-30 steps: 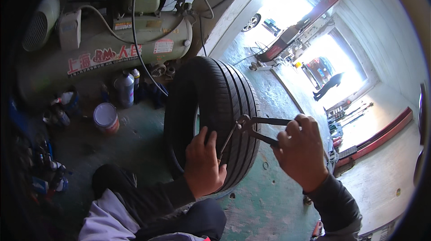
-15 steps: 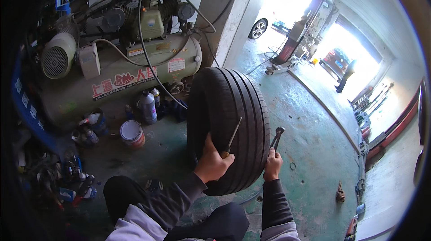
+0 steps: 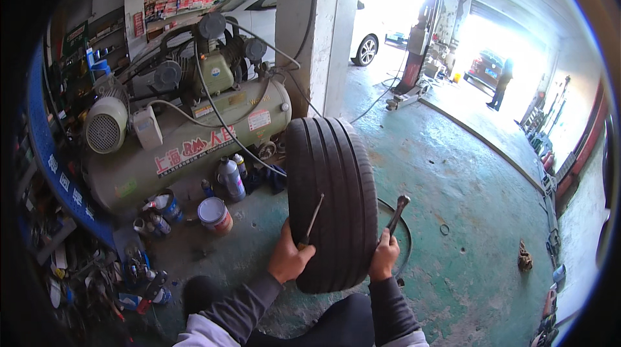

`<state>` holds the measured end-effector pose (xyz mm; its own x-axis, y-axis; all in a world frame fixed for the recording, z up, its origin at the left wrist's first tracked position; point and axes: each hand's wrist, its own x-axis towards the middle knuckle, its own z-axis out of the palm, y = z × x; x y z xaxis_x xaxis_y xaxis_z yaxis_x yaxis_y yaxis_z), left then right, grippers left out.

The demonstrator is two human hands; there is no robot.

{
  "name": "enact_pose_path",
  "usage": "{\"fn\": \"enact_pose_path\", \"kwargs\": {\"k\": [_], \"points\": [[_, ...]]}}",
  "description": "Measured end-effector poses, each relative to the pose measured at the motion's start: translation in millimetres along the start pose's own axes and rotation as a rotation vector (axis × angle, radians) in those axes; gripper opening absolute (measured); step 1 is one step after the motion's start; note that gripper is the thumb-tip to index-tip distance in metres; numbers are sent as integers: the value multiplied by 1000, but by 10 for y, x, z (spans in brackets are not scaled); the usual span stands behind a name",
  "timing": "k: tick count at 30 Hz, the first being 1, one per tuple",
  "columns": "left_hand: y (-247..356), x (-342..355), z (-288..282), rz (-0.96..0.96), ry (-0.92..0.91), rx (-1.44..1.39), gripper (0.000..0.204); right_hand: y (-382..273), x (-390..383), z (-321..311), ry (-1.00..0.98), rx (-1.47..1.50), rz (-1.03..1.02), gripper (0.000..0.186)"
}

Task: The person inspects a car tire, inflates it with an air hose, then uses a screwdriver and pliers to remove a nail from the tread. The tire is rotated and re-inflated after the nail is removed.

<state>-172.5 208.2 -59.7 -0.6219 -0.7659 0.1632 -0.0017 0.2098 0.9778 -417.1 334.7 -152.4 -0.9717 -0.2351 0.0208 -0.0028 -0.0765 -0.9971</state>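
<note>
A black car tyre (image 3: 337,185) stands upright on the floor in front of me, tread facing me. My left hand (image 3: 288,258) is at its left edge, closed round the yellowish handle of a screwdriver (image 3: 315,219). The thin shaft points up in front of the tread. Beside the right edge, my right hand (image 3: 384,256) grips dark pliers (image 3: 398,212) with their head upward. Both hands are close to the tyre; how firmly each touches it is hard to tell.
A large green air compressor (image 3: 194,146) stands at the left. Near it are a paint can (image 3: 215,215), bottles (image 3: 231,179) and scattered tools (image 3: 139,276). A dark hose (image 3: 407,237) curves behind the tyre. A lift post (image 3: 420,43) and a distant person (image 3: 502,85) are farther off.
My view has tilted up and shifted left. The tyre now appears more upright, showing less of its left side. Both hands still hold their tools beside it.
</note>
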Motion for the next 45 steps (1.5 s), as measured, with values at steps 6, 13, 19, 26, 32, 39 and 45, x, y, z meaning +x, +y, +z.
{"fn": "enact_pose_path", "kwargs": {"k": [6,13,19,26,32,39,45], "points": [[312,59,-187,-131,-145,23,97,-351,-266,-188,38,34,-10,45],[354,533,-416,39,-345,238,93,-709,-331,-59,118,-382,-237,42],[667,645,-471,-63,-327,591,81,-1526,-231,515,165,-615,-712,33],[1091,483,-653,290,-290,990,42,-1627,-365,1126,101,-838,-851,41],[1125,685,-1126,372,-255,1017,24,-1589,-417,1266,88,-840,-854,42],[1419,845,-1405,627,-218,1311,24,-1596,-503,1494,84,-840,-872,44],[1604,862,-1608,686,-284,1435,23,-1612,-539,1521,63,-868,-860,49]]}}
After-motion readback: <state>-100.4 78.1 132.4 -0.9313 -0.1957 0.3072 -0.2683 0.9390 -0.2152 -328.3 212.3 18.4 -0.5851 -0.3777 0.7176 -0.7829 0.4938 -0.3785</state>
